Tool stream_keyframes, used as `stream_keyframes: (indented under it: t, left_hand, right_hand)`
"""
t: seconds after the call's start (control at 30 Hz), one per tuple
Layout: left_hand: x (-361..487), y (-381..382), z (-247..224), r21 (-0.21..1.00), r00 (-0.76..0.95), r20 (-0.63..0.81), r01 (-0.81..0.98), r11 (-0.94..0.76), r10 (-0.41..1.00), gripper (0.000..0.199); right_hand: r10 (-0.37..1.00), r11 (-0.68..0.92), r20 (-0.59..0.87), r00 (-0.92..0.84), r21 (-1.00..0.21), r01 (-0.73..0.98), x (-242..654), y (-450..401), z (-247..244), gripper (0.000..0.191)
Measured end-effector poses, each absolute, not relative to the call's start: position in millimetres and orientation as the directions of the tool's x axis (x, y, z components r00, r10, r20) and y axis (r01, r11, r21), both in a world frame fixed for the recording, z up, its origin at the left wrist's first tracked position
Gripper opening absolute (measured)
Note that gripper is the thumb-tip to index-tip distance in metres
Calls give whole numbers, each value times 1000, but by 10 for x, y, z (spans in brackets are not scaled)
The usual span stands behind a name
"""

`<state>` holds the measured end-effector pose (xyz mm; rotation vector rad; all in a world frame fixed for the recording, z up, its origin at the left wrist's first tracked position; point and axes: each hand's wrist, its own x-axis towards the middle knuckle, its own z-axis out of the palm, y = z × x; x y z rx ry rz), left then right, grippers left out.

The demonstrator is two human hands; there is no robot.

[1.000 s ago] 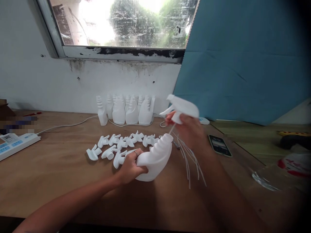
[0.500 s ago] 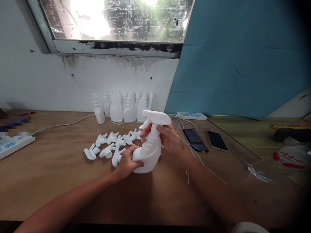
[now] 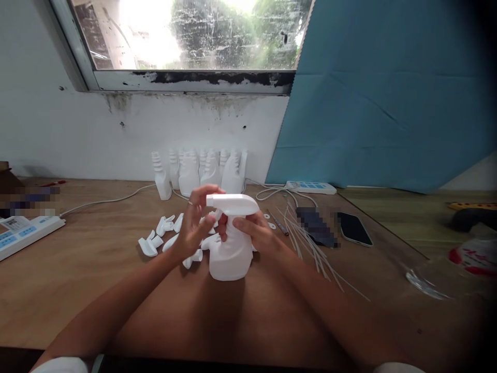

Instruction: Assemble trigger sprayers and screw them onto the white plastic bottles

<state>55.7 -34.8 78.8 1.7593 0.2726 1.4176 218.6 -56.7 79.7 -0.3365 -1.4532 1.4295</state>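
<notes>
A white spray bottle (image 3: 231, 254) stands upright near the middle of the table, its white trigger head (image 3: 233, 204) on the neck with the nozzle pointing left. My right hand (image 3: 258, 233) has its fingers wrapped round the neck just under the head. At the nozzle end, my left hand (image 3: 197, 225) is raised with thumb and fingers apart, beside the trigger. Several loose white trigger heads (image 3: 149, 244) lie on the table left of the bottle, partly hidden behind my left hand.
Several white bottles without heads (image 3: 189, 173) stand against the wall. To the right lie thin white tubes (image 3: 310, 243), a phone (image 3: 354, 228), a power strip (image 3: 310, 187) and a clear bottle (image 3: 446, 269). Another power strip (image 3: 31, 232) is at the left.
My left hand has let go of the bottle's body and moved up to the nozzle. The bottle has gone from tilted to upright, turned slightly, with its head lower and further left.
</notes>
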Motion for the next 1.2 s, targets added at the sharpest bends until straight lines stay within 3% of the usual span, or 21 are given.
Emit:
stream_keyframes:
  t: [0.13,0.27,0.43,0.63,0.77,1.2]
  left_hand:
    - [626,-367,1330,659,351,752,-366,-657,558,44]
    - [653,-485,1456,770,456,611,-155,-618,647,31]
    - [625,-557,1381,792,399,554,15,-610,730,23]
    - [633,-591,1396,793,420,561,-24,-609,713,22]
    - [637,-584,1384,790,437,574,-70,-610,693,21]
    - [629,-576,1377,804,490,553,-100,-586,674,25]
  right_hand:
    - [781,296,459,-423,-869,-397,2142,-585,823,24]
    - [783,309,429,-451,-897,-317,2172,-596,833,24]
    - [755,311,454,-474,-883,-350,2185,-595,802,36]
    - [797,379,483,-361,-867,-324,2120,-604,803,33]
    - [756,319,489,-435,-856,-407,2134,-585,788,34]
    - [776,383,496,-389,-861,-334,2119,-612,816,31]
